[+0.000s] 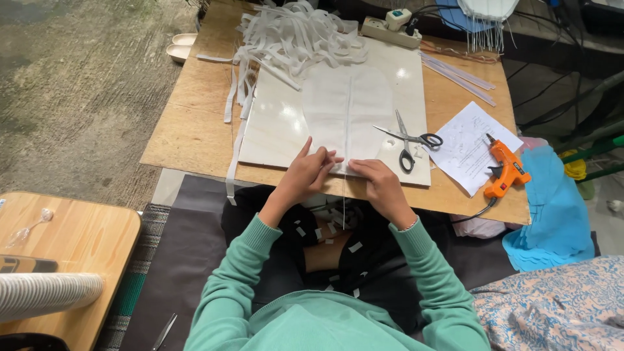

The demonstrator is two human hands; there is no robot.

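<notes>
While both hands work at the near edge of the tabletop [195, 130], the scene runs left to right:
Strips: a heap of white strips [292, 36] lies at the far left of the board, some trailing over the tabletop's edge.
Board: a pale board [273, 130] rests on the tabletop and carries the sheet.
Left hand: the left hand [311, 170] pinches the near edge of the sheet, fingers closed on it.
Sheet: a white rounded sheet [348, 104] lies flat on the board, a thin rib running down its middle.
Right hand: the right hand [380, 182] presses on the sheet's near edge just beside the rib, fingers bent; whether it grips anything I cannot tell.
Scissors: scissors [408, 140] lie open on the board, just right of the sheet.
Paper: a printed paper [468, 146] lies beyond the board.
Glue gun: an orange glue gun [506, 170] rests on the paper's right corner.
</notes>
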